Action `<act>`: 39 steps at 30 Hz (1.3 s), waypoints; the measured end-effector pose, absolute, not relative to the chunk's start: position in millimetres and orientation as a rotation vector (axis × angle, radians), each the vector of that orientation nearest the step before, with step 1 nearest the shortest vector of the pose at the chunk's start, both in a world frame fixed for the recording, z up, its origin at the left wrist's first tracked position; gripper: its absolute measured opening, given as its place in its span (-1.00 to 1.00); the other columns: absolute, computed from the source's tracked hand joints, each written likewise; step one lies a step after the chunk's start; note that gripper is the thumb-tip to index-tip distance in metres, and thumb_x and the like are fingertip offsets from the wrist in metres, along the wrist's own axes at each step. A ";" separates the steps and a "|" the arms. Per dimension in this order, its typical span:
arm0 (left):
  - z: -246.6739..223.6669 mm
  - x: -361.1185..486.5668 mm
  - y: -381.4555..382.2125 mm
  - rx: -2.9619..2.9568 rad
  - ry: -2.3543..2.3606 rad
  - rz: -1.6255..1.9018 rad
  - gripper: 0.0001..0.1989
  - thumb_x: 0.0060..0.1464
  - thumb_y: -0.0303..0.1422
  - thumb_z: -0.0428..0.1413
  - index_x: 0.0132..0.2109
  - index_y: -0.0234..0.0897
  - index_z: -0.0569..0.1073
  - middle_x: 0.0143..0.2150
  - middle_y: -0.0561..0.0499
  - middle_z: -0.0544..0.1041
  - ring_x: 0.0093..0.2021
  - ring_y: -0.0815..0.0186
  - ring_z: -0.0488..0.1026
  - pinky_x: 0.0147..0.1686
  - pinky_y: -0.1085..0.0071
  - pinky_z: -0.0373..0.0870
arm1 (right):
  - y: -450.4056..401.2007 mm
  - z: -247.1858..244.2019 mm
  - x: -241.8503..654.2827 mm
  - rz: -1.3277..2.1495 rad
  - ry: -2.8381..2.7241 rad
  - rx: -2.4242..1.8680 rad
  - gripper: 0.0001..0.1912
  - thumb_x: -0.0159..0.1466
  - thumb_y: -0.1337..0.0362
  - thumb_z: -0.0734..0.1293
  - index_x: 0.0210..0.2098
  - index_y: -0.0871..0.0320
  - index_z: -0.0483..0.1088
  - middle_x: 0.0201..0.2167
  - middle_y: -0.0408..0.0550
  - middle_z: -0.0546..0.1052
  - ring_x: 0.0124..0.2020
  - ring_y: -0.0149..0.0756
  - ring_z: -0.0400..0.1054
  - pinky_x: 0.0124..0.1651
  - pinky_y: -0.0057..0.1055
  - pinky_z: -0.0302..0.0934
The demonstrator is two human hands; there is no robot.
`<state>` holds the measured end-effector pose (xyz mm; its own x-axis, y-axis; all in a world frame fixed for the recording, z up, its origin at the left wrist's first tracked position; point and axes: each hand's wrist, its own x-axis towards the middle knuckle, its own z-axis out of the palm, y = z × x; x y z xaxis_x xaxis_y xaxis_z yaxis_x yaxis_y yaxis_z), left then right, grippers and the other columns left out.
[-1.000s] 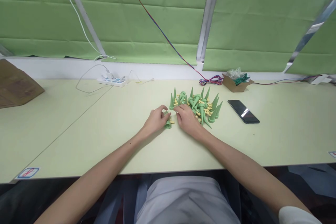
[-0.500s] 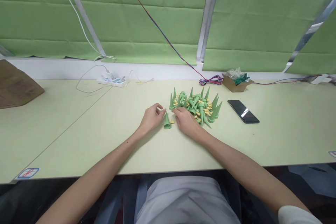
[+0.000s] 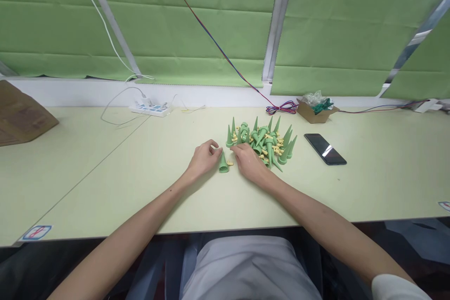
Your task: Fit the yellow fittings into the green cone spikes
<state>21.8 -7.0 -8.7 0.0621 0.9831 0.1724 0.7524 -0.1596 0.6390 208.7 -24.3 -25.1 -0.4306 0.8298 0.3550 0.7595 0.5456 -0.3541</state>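
My left hand has its thumb and fingers closed at the pointed tip of a green plastic watering spike. That spike lies with its hollow wide end towards me. A small yellow valve piece is beside it on the table. My right hand rests at the near left edge of a pile of green spikes mixed with yellow valve pieces. Its fingers are curled together, and whatever they may hold is hidden. Several spikes stand point up around the pile; others lie across one another.
A black phone lies right of the pile. Behind it are a small cardboard box with plastic and green material, and a coiled red-blue cable. A power strip stands at the back left, near a brown cardboard piece.
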 end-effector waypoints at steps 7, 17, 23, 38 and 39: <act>-10.2 20.4 -6.4 1.988 1.698 0.859 -0.77 0.16 -0.17 0.07 -0.23 -0.23 0.48 -0.39 -0.03 0.58 -0.38 0.21 0.46 -0.36 0.31 0.34 | -23.5 -28.6 208.8 0.179 -2.279 -1.274 -0.55 0.35 0.62 0.09 0.05 0.24 0.46 -0.12 0.13 0.55 -0.04 -0.14 0.35 0.00 -0.28 0.24; -8.7 21.0 -8.1 1.977 1.685 0.859 -0.76 0.16 -0.16 0.08 -0.23 -0.23 0.49 -0.39 -0.04 0.58 -0.38 0.22 0.46 -0.35 0.31 0.34 | -22.1 -30.3 209.5 0.218 -2.259 -1.245 -0.66 0.36 0.56 0.18 0.00 0.19 0.45 -0.25 0.05 0.54 -0.14 -0.16 0.39 -0.05 -0.32 0.22; -8.0 21.0 -8.4 1.979 1.685 0.850 -0.77 0.17 -0.16 0.07 -0.24 -0.22 0.49 -0.38 -0.03 0.58 -0.38 0.22 0.46 -0.34 0.33 0.33 | -20.1 -32.0 209.5 0.228 -2.245 -1.229 -0.69 0.36 0.55 0.19 -0.02 0.18 0.44 -0.25 0.02 0.54 -0.16 -0.17 0.39 -0.09 -0.34 0.22; -5.3 25.7 -11.4 2.090 1.340 0.974 -0.74 0.18 -0.21 0.04 -0.20 -0.24 0.56 -0.33 -0.02 0.57 -0.37 0.27 0.43 -0.36 0.35 0.37 | -21.3 -27.0 204.1 0.380 -1.929 -0.890 -0.81 0.37 0.45 0.24 -0.11 0.18 0.46 -0.16 0.02 0.55 -0.21 -0.28 0.44 -0.06 -0.32 0.33; -4.6 26.7 -12.6 2.100 1.297 0.978 -0.74 0.18 -0.21 0.05 -0.18 -0.24 0.57 -0.30 -0.03 0.58 -0.35 0.27 0.44 -0.36 0.35 0.38 | -22.4 -25.8 203.6 0.390 -1.884 -0.865 -0.83 0.37 0.43 0.25 -0.12 0.17 0.46 -0.17 0.02 0.55 -0.21 -0.29 0.45 -0.06 -0.32 0.35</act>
